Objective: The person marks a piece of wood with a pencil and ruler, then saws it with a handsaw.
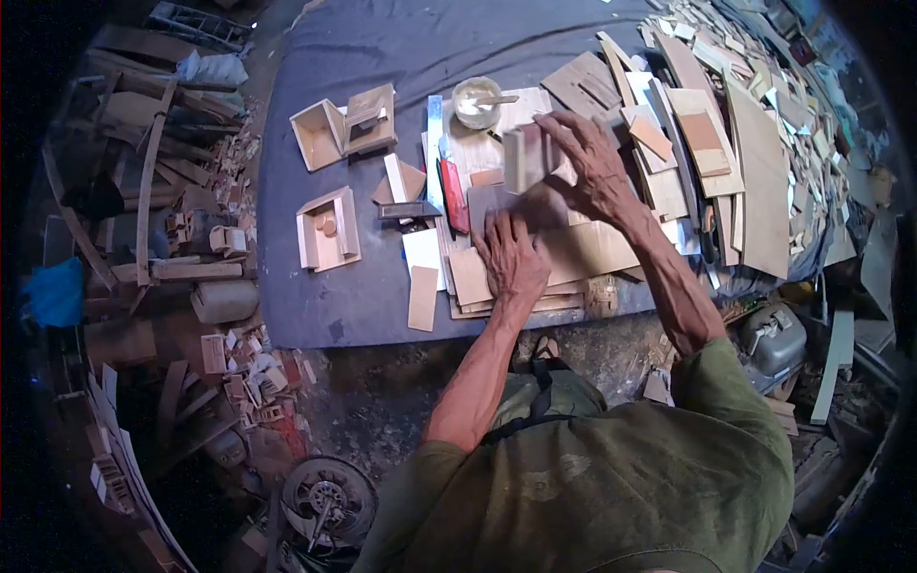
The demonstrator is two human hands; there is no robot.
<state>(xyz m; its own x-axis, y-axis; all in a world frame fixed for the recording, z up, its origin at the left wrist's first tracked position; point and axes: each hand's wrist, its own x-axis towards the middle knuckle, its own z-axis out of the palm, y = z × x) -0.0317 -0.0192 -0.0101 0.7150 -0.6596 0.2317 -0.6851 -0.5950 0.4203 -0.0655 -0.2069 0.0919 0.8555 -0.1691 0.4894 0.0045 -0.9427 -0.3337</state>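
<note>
My right hand [594, 174] is raised over the work area, thumb and fingers curved around a small wooden box-like piece [527, 160] that is smeared by motion. My left hand [513, 256] lies flat with fingers stretched out on thin wooden boards [468, 279]. Its fingertips touch the edge of a dark flat piece [485, 198], whose kind I cannot make out. Left of that hand lie a red-handled utility knife [453, 195] and a metal ruler [435, 143]. Beyond them stands a tub of pale paste [475, 107] with a wooden stick [497, 99] across it.
Small wooden boxes [328, 229] stand on the dark cloth [296, 304] at the left. Stacked boards [759, 181] and heaps of offcuts [812, 143] cover the right side. Wood scraps [258, 372] and a wheel [327, 497] lie on the floor.
</note>
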